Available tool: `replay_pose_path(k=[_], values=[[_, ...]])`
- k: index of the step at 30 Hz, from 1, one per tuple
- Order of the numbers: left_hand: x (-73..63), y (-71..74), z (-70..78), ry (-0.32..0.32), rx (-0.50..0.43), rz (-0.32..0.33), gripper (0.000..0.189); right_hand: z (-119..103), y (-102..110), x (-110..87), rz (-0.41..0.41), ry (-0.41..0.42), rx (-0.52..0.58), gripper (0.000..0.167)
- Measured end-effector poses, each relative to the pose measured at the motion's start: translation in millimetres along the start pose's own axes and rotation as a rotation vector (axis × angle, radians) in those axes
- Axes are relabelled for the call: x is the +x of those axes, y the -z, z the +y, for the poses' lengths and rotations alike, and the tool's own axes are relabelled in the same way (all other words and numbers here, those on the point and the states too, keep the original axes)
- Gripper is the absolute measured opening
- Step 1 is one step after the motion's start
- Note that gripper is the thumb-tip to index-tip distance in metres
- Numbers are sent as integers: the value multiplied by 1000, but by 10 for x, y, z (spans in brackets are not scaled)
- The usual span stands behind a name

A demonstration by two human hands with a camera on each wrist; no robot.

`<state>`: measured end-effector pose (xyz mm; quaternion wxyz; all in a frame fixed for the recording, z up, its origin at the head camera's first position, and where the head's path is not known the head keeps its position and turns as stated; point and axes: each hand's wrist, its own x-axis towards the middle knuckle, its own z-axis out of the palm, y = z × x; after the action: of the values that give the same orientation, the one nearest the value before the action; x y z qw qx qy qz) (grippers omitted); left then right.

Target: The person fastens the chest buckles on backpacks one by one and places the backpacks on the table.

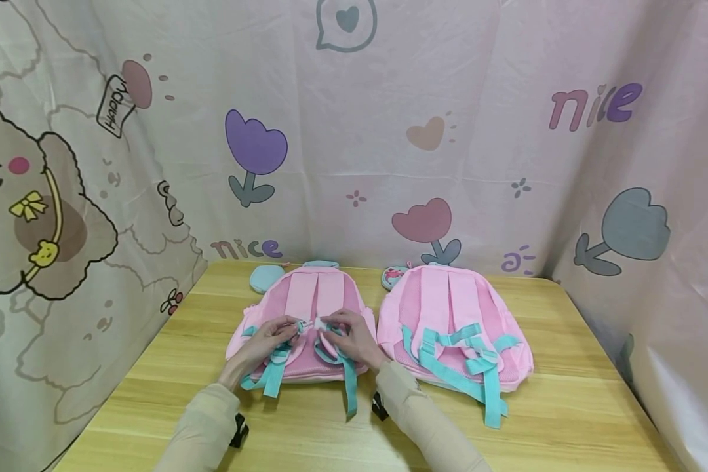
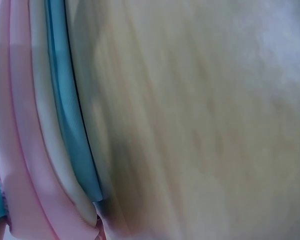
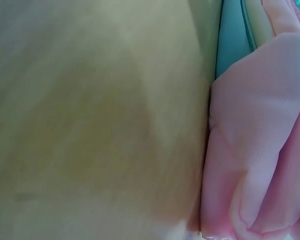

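A pink child's backpack (image 1: 332, 283) with teal straps lies back side up on the table, in front of me to the left. Over its shoulder straps, my left hand (image 1: 269, 339) pinches a pale buckle half (image 1: 303, 325). Facing it from the other side, my right hand (image 1: 356, 335) pinches a white buckle half (image 1: 319, 323); only a small gap shows between the two. Teal webbing (image 1: 351, 387) hangs below the hands onto the table. In the left wrist view the backpack's layered edge (image 2: 45, 120) appears, and in the right wrist view its pink side (image 3: 260, 110); neither wrist view shows the fingers' grip.
A second pink backpack (image 1: 396, 314) lies just to the right, with a teal strap (image 1: 492, 393) trailing toward me. Round pouches (image 1: 267, 278) sit by the top of each bag. The wooden table (image 1: 572, 393) ends at a patterned curtain (image 1: 354, 151).
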<state>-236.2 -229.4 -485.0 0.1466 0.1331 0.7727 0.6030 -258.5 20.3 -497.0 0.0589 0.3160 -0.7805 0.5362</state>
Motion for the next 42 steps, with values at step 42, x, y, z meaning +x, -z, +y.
replay_pose_path(k=[42], values=[[-3, 31, -20, 11, 11, -32, 49, -1, 2, 15, -86, 55, -119, 27]])
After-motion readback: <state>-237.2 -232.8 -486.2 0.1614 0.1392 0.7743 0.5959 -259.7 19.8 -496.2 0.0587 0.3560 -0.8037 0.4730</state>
